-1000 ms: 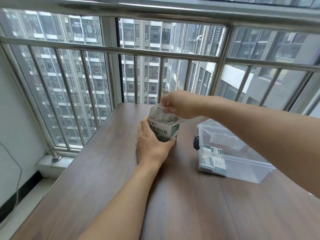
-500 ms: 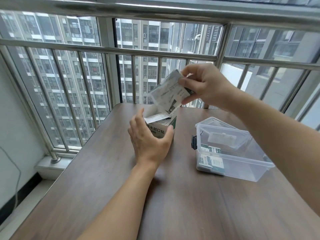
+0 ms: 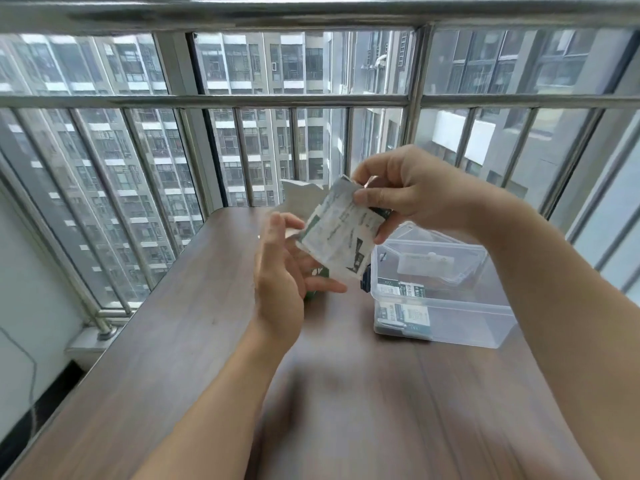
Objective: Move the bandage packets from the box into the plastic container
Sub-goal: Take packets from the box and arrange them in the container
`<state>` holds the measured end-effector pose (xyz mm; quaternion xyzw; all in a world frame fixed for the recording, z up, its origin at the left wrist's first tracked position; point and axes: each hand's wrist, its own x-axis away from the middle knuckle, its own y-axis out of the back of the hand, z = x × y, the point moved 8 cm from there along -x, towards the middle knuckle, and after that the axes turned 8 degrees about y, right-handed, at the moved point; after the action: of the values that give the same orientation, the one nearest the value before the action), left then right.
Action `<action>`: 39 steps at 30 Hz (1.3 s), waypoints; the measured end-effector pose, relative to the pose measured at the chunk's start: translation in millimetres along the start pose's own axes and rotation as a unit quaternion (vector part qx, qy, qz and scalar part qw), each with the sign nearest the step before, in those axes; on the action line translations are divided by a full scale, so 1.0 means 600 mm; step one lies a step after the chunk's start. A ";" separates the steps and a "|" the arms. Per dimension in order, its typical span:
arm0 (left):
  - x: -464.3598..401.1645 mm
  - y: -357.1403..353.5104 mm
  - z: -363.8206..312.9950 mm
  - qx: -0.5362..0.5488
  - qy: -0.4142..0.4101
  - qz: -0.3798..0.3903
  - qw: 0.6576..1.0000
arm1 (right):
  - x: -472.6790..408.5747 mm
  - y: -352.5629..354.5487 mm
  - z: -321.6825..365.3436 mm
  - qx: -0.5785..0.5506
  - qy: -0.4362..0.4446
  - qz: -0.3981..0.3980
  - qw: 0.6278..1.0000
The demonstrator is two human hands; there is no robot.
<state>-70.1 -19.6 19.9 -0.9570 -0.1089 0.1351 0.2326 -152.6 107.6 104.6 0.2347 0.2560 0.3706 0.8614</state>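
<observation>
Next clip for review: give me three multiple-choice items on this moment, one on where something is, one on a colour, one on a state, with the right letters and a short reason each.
1. Where is the plastic container?
A. On the table, on the person's right
B. On the floor
C. On the window ledge

2. What colour is the table?
A. White
B. Brown wood grain
C. Bright red

3. What is the right hand doing?
A. Lying flat on the table
B. Pinching bandage packets in the air
C. Gripping the railing

Answers: 1 A, it stands on the tabletop right of both hands. 2 B, brown streaked grain shows all over the top. 3 B, thumb and fingers pinch the packets above the table, while the left hand is open beneath them.
</observation>
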 end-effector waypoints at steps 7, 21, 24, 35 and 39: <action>0.021 -0.051 0.046 0.016 0.235 0.192 0.953 | 0.004 -0.011 0.001 0.063 -0.007 0.070 0.996; 0.005 -0.047 0.058 0.038 0.198 0.102 0.974 | 0.002 -0.026 0.002 0.207 0.039 -0.051 0.976; -0.003 -0.035 0.049 0.032 0.152 0.056 0.986 | 0.004 -0.012 -0.008 0.151 0.002 -0.118 0.981; -0.015 0.011 0.037 0.005 0.079 -0.076 0.994 | 0.004 -0.037 -0.060 -0.041 -0.129 -0.067 0.989; -0.014 -0.001 0.041 0.064 0.111 -0.046 0.991 | 0.005 -0.028 -0.067 -0.061 -0.126 -0.073 0.987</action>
<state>-86.0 -11.3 0.8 -0.9433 -0.1173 0.0240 0.3097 -166.5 108.3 63.5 0.2070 0.1389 0.2891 0.9243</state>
